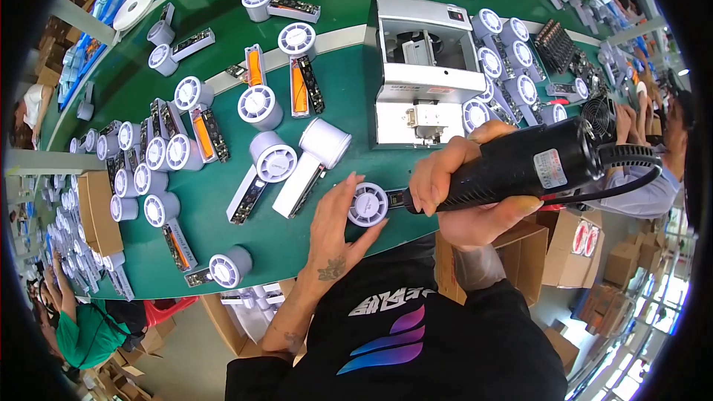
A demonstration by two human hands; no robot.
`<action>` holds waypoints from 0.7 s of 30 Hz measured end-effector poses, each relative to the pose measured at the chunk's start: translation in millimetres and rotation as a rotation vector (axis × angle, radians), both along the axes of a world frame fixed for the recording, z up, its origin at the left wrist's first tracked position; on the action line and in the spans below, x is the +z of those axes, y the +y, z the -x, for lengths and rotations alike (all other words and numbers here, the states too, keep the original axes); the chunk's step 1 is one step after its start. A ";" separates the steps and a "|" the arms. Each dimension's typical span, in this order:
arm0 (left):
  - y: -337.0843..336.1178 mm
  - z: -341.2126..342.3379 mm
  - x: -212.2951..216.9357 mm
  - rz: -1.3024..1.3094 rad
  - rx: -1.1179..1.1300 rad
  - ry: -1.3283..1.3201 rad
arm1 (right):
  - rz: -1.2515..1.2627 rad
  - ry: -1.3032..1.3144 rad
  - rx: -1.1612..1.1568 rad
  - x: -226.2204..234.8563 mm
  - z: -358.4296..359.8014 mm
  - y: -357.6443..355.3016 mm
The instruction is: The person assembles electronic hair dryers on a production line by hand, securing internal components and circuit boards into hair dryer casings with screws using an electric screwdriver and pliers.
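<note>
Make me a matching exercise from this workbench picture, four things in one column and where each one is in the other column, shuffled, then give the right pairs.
1. black power tool
2. round white fan part
3. grey metal machine
4. white tape roll

A. far left corner of the green table
B. under the left hand
C. gripped in the right hand
D. behind the hands

Pairs: 1-C, 2-B, 3-D, 4-A

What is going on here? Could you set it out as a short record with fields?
Place: long green work table
Left hand: open, flat on the table, fingers touching a small white round fan unit
Right hand: gripping a black power tool whose tip points at that unit
Tool lead: black cable running off to the right
Behind the hands: grey box-shaped machine
Around: many similar white fan units, some with orange parts
</note>
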State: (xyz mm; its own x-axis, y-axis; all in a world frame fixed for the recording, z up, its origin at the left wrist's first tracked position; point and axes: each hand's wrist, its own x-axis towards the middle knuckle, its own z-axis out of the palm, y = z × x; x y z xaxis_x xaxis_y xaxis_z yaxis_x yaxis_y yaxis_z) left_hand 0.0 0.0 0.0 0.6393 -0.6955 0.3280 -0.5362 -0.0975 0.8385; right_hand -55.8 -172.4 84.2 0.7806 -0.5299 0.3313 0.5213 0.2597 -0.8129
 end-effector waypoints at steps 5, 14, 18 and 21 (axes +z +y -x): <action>1.5 -0.7 -2.6 -0.001 -0.012 -0.002 | 0.029 -0.016 0.008 -6.4 -1.6 4.7; 0.1 -3.0 6.1 -0.016 0.020 -0.074 | 0.258 -0.107 0.100 -4.7 7.6 6.1; 2.1 -4.3 30.1 -0.134 0.027 -0.182 | 0.203 -0.096 0.051 -7.4 14.2 20.5; 19.8 5.3 49.1 -0.198 -0.071 -0.136 | -0.094 -0.287 0.016 5.9 25.9 14.7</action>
State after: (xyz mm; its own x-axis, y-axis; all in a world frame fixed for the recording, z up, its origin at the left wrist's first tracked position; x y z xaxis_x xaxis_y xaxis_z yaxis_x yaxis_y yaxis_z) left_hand -5.3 19.8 49.1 0.5460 -0.7961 0.2611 -0.6544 -0.2106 0.7262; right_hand -81.8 -157.7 90.1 0.6706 -0.5573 0.4895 0.7214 0.3365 -0.6052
